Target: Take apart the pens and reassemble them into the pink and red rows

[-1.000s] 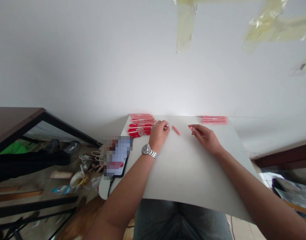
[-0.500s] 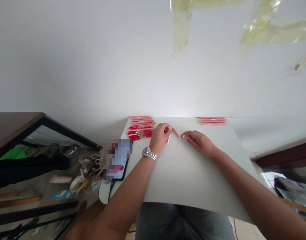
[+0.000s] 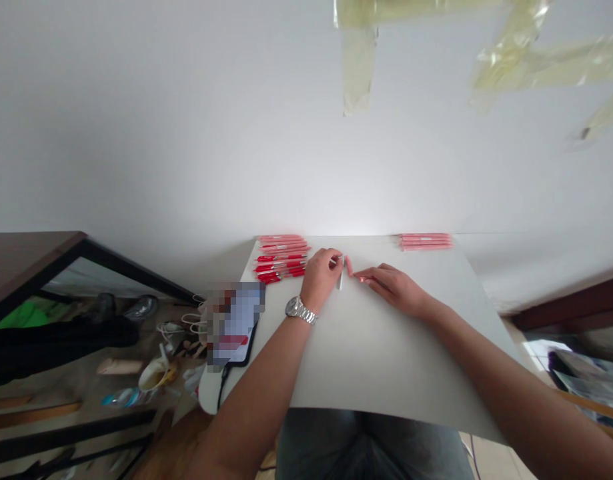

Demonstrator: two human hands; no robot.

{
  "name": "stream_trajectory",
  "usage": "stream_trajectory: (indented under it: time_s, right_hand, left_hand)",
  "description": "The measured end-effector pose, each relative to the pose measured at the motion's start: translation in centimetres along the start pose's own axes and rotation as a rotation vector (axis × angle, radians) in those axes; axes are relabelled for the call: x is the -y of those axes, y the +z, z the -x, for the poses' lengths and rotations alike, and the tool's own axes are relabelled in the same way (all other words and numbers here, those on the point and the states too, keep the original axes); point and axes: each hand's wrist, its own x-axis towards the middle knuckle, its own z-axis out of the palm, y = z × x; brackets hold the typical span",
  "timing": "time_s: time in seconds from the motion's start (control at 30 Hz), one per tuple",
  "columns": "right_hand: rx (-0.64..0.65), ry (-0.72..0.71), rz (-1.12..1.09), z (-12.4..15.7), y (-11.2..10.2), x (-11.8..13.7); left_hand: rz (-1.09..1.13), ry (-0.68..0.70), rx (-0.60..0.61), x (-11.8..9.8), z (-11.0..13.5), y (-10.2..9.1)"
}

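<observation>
My left hand [image 3: 324, 271], with a silver watch [image 3: 301, 309] on its wrist, is closed in a pinch over the left middle of the table. A thin white pen part [image 3: 341, 279] shows at its fingertips. Just right of it lies a short pink pen barrel [image 3: 349, 265]. My right hand [image 3: 390, 287] rests low over the table, fingers stretched toward the barrel's near end. Its index fingertip is at or touching that end; I cannot tell which. Left of my left hand lie several red pens [image 3: 281, 267] and pink pens [image 3: 283, 243] in a row.
A pile of pink pens [image 3: 426, 241] lies at the back right of the white table [image 3: 366, 360]. A phone [image 3: 239, 327] with a cable sits at the left edge. The wall [image 3: 236, 133] rises behind. A dark table [image 3: 36, 260] and floor clutter are at the left.
My right hand has moved left, its fingertips now at the pink barrel. The barrel has turned a little more upright in the view. My left hand keeps its pinch.
</observation>
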Motion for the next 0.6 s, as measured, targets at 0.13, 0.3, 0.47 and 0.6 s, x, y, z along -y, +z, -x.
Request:
stream_trajectory:
  time_s: [0.13, 0.3, 0.47, 0.6]
  right_hand:
    - [0.024, -0.005, 0.005, -0.05, 0.12, 0.02]
    - [0.002, 0.006, -0.013, 0.04, 0.16, 0.13]
    - [-0.109, 0.058, -0.074, 0.18, 0.05, -0.1]
    - [-0.16, 0.092, -0.102, 0.21, -0.18, -0.07]
  left_hand:
    - [0.023, 0.025, 0.039, -0.31, 0.23, -0.1]
    - [0.036, 0.075, 0.091, -0.22, 0.38, -0.16]
    - [-0.004, 0.102, 0.083, 0.08, 0.26, 0.0]
    - [-0.015, 0.097, 0.025, 0.07, 0.18, 0.03]
